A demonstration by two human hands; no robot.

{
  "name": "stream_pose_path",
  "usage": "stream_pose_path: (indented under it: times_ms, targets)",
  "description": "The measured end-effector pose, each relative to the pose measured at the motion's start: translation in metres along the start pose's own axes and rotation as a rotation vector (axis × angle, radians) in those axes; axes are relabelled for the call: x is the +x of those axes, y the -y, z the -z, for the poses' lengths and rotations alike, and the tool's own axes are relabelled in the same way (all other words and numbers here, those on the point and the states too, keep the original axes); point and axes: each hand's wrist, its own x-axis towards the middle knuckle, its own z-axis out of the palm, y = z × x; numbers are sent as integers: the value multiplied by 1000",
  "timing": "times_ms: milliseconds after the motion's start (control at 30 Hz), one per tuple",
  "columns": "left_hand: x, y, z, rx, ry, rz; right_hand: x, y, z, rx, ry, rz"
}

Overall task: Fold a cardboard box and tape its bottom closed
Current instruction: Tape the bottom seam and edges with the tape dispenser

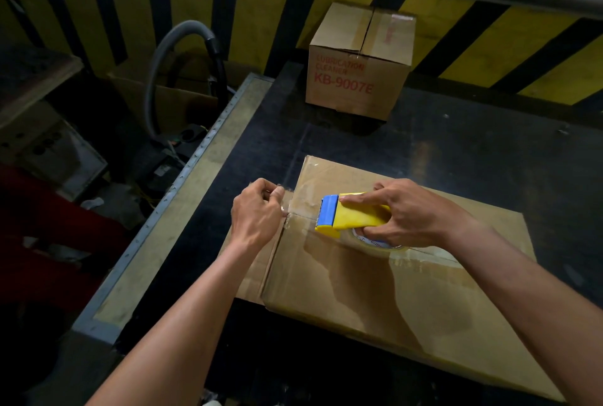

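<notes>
Cardboard box is lying bottom-up on the dark table, near my edge, and I'm running tape over its centre seam right now. My right hand is clamped around the yellow tape dispenser, fingers curled under the roll and index finger lying along the top, so the blue blade end is pressing down on the seam close to the box's left edge. My left hand is pinching the loose end of the clear tape just past that edge, fingertips together on it. I'm guessing that's to keep the strip taut and get it folding down over the side wall so it grips instead of peeling up. A shiny strip is already lying along the seam toward the right, so I'd say the bottom is mostly sealed and this is the finishing end.

Further back, a second taped carton with red lettering is sitting well apart near the striped wall. A grey hose is looping up off the table's left side.
</notes>
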Motion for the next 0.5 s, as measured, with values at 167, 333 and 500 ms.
stream_pose_path:
  times_ms: [167, 333, 500]
  targets:
    - [4, -1, 6, 7, 60, 14, 0, 1, -2, 5, 7, -5]
    - [1, 10, 3, 27, 83, 59, -3, 3, -2, -1, 32, -8]
    - [0, 11, 0, 42, 75, 78, -3, 5, -2, -26, 43, -12]
